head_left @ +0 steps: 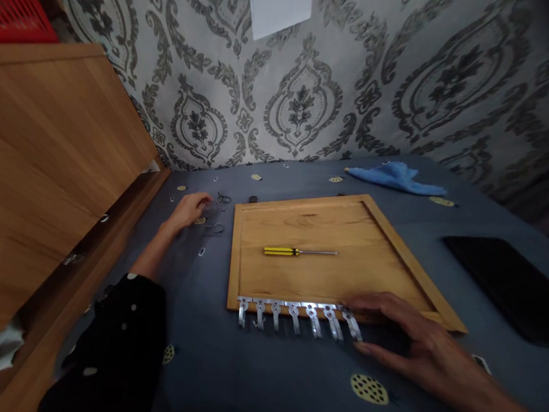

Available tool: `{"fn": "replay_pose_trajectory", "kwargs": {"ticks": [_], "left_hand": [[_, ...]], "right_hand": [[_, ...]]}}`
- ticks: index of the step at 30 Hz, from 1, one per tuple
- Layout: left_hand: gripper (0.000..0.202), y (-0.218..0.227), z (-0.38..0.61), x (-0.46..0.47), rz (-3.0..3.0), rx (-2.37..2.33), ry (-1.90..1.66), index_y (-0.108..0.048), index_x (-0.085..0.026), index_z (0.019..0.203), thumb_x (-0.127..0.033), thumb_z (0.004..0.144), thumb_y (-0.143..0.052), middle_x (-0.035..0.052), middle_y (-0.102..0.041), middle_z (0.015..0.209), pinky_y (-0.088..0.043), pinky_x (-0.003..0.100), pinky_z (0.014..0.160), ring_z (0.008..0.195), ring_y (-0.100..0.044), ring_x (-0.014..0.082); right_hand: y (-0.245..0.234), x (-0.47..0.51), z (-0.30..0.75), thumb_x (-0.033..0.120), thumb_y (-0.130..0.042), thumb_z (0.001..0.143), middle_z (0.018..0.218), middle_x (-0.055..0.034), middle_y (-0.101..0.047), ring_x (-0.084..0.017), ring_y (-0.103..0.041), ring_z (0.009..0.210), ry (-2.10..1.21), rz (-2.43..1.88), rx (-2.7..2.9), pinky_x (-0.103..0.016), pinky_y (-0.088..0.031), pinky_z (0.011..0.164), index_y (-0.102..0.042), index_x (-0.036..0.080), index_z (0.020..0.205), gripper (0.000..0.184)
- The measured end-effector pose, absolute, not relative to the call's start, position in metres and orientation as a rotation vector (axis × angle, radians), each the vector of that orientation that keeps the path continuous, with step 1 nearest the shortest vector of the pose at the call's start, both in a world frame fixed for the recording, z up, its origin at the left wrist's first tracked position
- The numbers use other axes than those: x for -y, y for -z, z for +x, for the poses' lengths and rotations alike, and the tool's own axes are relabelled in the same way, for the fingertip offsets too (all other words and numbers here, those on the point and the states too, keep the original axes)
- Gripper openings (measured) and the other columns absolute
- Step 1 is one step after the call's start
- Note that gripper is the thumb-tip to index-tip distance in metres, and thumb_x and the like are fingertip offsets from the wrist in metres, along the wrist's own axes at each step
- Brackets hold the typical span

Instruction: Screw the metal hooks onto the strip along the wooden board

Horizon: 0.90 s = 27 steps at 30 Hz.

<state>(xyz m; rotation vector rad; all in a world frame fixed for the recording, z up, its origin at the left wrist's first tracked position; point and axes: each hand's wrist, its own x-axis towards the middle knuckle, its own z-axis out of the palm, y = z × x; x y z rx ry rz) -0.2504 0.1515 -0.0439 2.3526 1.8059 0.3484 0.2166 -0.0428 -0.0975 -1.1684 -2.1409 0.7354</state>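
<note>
A wooden framed panel [395, 246] lies flat on the blue cloth-covered table. A yellow-handled screwdriver [293, 251] rests on its middle. Several metal brackets [294, 314] line the panel's near edge. My right hand [403, 336] lies open at the right end of that row, its fingertips touching the last bracket and the panel's edge. My left hand [188, 210] reaches to the far left of the panel, fingers curled over small metal parts [220, 199] on the cloth. What the left hand holds, if anything, is hidden.
A wooden cabinet [32, 164] stands along the left. A blue rag [398, 178] lies at the back right, and a dark flat object [510, 287] at the right. Patterned wallpaper backs the table. Small screws are scattered near the left hand.
</note>
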Motion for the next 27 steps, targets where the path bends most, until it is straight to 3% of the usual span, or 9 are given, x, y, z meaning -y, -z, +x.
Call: {"fn": "replay_pose_trajectory", "kwargs": {"ticks": [8, 27], "left_hand": [[0.036, 0.067, -0.228, -0.175, 2.356, -1.876, -0.319, -0.06, -0.017, 0.126, -0.038, 0.096, -0.061, 0.0108, -0.062, 0.13, -0.056, 0.046, 0.096, 0.113, -0.063, 0.0229], [0.036, 0.038, -0.223, -0.169, 2.469, -2.046, -0.069, -0.06, -0.016, 0.125, -0.038, 0.096, -0.061, 0.0104, -0.063, 0.127, -0.057, 0.045, 0.095, 0.111, -0.064, 0.0226]], "right_hand": [[0.091, 0.044, 0.211, 0.048, -0.072, 0.083, 0.106, -0.0081, -0.076, -0.028, -0.074, 0.098, -0.716, -1.162, 2.122, -0.046, -0.064, 0.087, -0.072, 0.028, 0.109, 0.033], [0.09, 0.042, 0.211, 0.047, -0.07, 0.087, 0.103, -0.0077, -0.076, -0.026, -0.074, 0.096, -0.68, -1.069, 2.161, -0.044, -0.064, 0.084, -0.072, 0.028, 0.107, 0.028]]}}
